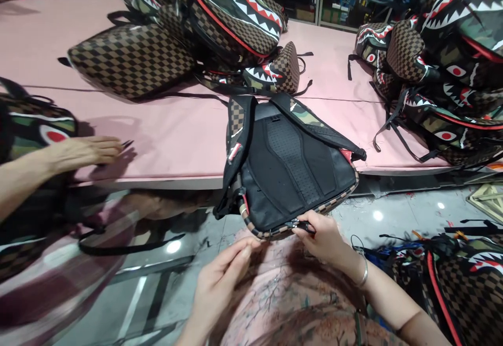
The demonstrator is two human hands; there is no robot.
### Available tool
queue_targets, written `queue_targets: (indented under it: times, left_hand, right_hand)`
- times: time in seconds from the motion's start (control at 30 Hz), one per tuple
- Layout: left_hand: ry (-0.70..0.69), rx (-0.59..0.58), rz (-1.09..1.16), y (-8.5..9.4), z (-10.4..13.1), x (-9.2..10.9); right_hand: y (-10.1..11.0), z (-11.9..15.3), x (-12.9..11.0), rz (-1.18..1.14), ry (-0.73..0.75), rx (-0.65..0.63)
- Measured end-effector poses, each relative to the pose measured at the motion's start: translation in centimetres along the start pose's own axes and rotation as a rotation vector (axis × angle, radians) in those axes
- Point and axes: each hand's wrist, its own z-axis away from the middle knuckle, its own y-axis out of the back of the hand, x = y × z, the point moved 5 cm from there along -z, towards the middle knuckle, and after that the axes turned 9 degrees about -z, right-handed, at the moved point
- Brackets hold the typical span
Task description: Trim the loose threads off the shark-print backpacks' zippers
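A backpack lies back panel up over the front edge of the pink table, its two black shoulder straps towards the far side. Along its near bottom edge runs brown checkered piping. My left hand is closed, thumb and fingertips pinched at the left part of that edge; a thread there would be too fine to see. In my right hand is a small black tool with metal tips, which looks like thread snips. Its tips touch or nearly touch the piping near the middle of the bottom edge.
Checkered backpacks with shark-mouth prints pile up on the pink table, at the back and right. More bags are low on the right. At left, a co-worker's hand holds a small dark tool beside another bag.
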Motion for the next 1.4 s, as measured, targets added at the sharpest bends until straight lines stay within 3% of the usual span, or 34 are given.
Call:
queue_targets:
  times: [0.13,0.33,0.63,0.8,0.87,0.93,1.03,1.2,1.4]
  left_hand:
    - [0.019,-0.068,0.005,-0.5,1.2,-0.8]
    - [-0.188,-0.133,-0.079,-2.0,2.3,1.2]
    - [-0.282,-0.154,-0.102,-2.1,2.4,2.3]
    - [-0.492,-0.486,-0.062,-1.1,2.9,3.3]
    - [-0.522,-0.363,-0.164,0.0,2.2,3.0]
    - [-0.48,-0.117,-0.322,0.7,1.2,2.5]
    - [-0.502,0.108,-0.498,-0.1,0.1,2.7]
    - [-0.688,0.196,-0.587,-2.1,-1.0,4.1]
    - [-0.624,0.179,-0.556,-1.6,-2.1,3.7]
  right_hand:
    - [0.0,0.8,-0.5,0.041,0.04,-0.045]
    - [-0.7,2.4,-0.9,0.104,0.155,-0.072]
    - [-1.8,0.8,-0.9,0.104,0.141,-0.113]
    - [-0.1,0.7,-0.5,-0.228,0.074,0.023]
    - [0.5,0.9,0.0,-0.308,0.01,0.091]
    - [0.9,1.2,0.4,-0.335,-0.014,0.121]
    - [0.8,1.4,0.4,-0.285,0.027,0.103]
    - [0.8,1.4,0.2,-0.051,0.145,0.109]
    - [0.1,0.8,0.3,0.163,0.222,0.053]
